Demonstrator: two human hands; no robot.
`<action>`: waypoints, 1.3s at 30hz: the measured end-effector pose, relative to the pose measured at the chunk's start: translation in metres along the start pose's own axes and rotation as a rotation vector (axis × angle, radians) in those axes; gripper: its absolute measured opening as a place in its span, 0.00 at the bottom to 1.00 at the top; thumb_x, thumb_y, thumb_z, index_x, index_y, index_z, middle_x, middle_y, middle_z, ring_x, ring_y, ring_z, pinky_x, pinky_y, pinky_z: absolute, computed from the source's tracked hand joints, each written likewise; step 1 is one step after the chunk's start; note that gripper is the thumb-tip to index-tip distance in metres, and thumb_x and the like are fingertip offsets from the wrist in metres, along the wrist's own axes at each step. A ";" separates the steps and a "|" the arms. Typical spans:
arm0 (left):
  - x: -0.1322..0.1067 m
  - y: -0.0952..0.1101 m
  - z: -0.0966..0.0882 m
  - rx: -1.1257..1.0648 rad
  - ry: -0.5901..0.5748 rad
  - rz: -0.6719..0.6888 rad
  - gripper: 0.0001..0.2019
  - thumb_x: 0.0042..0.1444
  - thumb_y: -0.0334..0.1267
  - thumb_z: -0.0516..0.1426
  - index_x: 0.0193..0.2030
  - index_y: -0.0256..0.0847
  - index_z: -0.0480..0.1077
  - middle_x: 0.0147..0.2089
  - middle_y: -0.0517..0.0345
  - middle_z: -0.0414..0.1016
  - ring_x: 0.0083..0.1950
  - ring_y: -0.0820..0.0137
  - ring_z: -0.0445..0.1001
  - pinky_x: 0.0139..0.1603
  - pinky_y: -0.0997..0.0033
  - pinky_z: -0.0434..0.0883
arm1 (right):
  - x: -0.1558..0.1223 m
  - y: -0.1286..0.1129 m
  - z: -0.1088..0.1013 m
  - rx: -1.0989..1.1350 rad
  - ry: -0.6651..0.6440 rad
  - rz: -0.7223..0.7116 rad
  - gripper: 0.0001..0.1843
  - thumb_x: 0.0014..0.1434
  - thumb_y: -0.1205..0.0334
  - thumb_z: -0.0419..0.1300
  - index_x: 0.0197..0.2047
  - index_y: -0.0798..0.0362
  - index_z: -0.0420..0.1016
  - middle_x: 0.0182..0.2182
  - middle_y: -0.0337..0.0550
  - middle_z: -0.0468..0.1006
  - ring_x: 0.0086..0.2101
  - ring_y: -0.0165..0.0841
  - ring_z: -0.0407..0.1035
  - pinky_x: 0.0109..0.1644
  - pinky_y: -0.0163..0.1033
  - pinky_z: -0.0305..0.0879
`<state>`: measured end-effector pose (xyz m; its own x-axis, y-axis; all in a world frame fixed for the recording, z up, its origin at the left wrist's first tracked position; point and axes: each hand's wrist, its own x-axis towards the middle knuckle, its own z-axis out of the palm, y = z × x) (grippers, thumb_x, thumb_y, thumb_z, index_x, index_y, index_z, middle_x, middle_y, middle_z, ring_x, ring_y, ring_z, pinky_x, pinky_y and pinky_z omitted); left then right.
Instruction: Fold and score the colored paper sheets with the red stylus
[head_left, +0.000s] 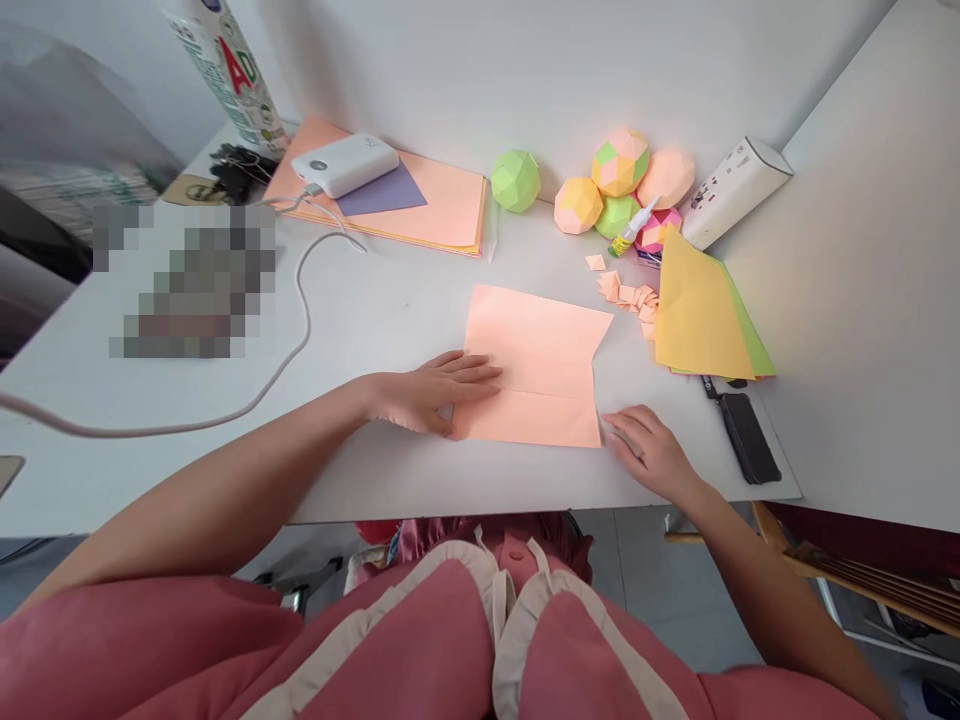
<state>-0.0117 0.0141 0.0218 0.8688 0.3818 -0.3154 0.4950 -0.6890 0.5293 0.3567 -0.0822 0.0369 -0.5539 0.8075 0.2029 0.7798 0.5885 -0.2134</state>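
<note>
A peach sheet of paper lies on the white desk in front of me, with a crease across its lower part and a notch in its right edge. My left hand rests flat on the sheet's left side, fingers stretched out. Beside the lower right corner is my right hand, its fingers slightly bent and apart, with nothing visible in it. Small folded peach paper pieces are heaped to the right of the sheet's upper part.
Several faceted paper balls and a small glue bottle sit at the back. Yellow and green paper lies right, near a black phone-like object. A white power bank rests on stacked paper; its cable crosses the left side.
</note>
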 end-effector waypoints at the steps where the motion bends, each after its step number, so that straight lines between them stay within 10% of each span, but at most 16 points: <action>1: 0.000 -0.001 0.000 -0.007 0.013 0.005 0.40 0.57 0.43 0.52 0.73 0.45 0.39 0.76 0.60 0.31 0.75 0.61 0.26 0.72 0.51 0.30 | 0.008 -0.004 0.004 0.008 0.024 0.021 0.17 0.66 0.60 0.51 0.57 0.51 0.67 0.44 0.52 0.73 0.46 0.40 0.68 0.49 0.47 0.69; 9: 0.000 -0.009 0.000 -0.114 0.147 0.023 0.45 0.53 0.60 0.55 0.72 0.42 0.44 0.75 0.48 0.43 0.75 0.51 0.38 0.72 0.50 0.41 | 0.057 -0.021 0.019 -0.038 -0.290 0.137 0.41 0.55 0.44 0.63 0.66 0.49 0.54 0.56 0.55 0.66 0.55 0.50 0.61 0.57 0.57 0.62; 16: 0.002 -0.005 -0.001 -0.177 0.235 -0.061 0.41 0.56 0.58 0.54 0.70 0.39 0.50 0.73 0.47 0.50 0.73 0.54 0.45 0.72 0.56 0.42 | 0.069 -0.016 0.014 0.144 -0.333 0.333 0.27 0.46 0.50 0.70 0.47 0.51 0.69 0.44 0.47 0.72 0.48 0.45 0.64 0.49 0.49 0.67; 21: -0.002 -0.001 -0.004 -0.361 0.288 -0.123 0.40 0.55 0.59 0.53 0.70 0.38 0.50 0.70 0.48 0.56 0.71 0.54 0.49 0.70 0.56 0.50 | 0.060 -0.019 0.011 0.448 -0.120 0.427 0.15 0.52 0.51 0.66 0.27 0.50 0.66 0.34 0.43 0.71 0.40 0.38 0.69 0.41 0.45 0.70; 26: -0.009 -0.006 -0.007 -0.486 0.242 -0.083 0.40 0.49 0.63 0.59 0.65 0.45 0.57 0.71 0.50 0.53 0.72 0.52 0.47 0.67 0.56 0.58 | 0.035 -0.039 0.005 0.755 0.248 0.401 0.13 0.56 0.54 0.65 0.28 0.49 0.65 0.30 0.40 0.73 0.42 0.40 0.74 0.40 0.45 0.72; 32: 0.000 0.006 0.001 -0.437 0.344 0.111 0.31 0.49 0.55 0.63 0.59 0.47 0.68 0.68 0.53 0.61 0.72 0.53 0.48 0.72 0.48 0.38 | 0.008 -0.063 0.011 0.765 0.547 0.405 0.11 0.56 0.57 0.64 0.29 0.47 0.65 0.28 0.40 0.75 0.32 0.37 0.74 0.36 0.45 0.70; 39: 0.006 0.032 0.010 -0.773 0.417 0.296 0.17 0.58 0.49 0.59 0.48 0.41 0.76 0.55 0.48 0.75 0.55 0.59 0.73 0.56 0.60 0.69 | -0.003 -0.059 0.016 0.727 0.613 0.777 0.18 0.50 0.47 0.67 0.28 0.49 0.65 0.24 0.36 0.69 0.26 0.31 0.65 0.29 0.37 0.64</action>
<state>0.0089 -0.0122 0.0291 0.8222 0.5502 0.1460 -0.0058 -0.2484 0.9686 0.3077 -0.1191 0.0337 0.3672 0.9166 0.1581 0.3889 0.0031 -0.9213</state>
